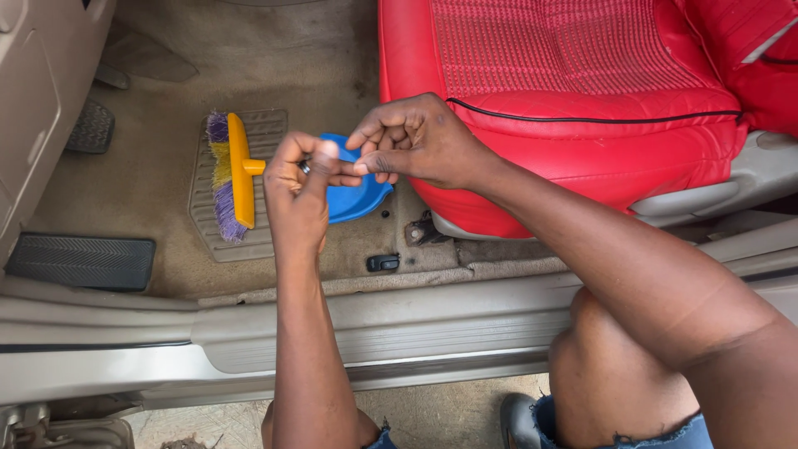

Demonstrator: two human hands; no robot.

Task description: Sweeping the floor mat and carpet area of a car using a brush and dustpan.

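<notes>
Two bare hands show, one left hand (pixel 298 195) and one right hand (pixel 420 141). One orange brush (pixel 237 170) with purple and yellow bristles, one blue dustpan (pixel 356 195), one ribbed floor mat (pixel 218 218), one red car seat (pixel 565 91), two dark pedals: one far left (pixel 90 126), one near left (pixel 81 261)

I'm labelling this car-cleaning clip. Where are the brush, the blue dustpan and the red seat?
brush (pixel 240 170): head view, on the orange back of its head.
blue dustpan (pixel 357 201): head view, on the pan's visible lower part below the hands.
red seat (pixel 582 125): head view, on the cushion's front.
</notes>
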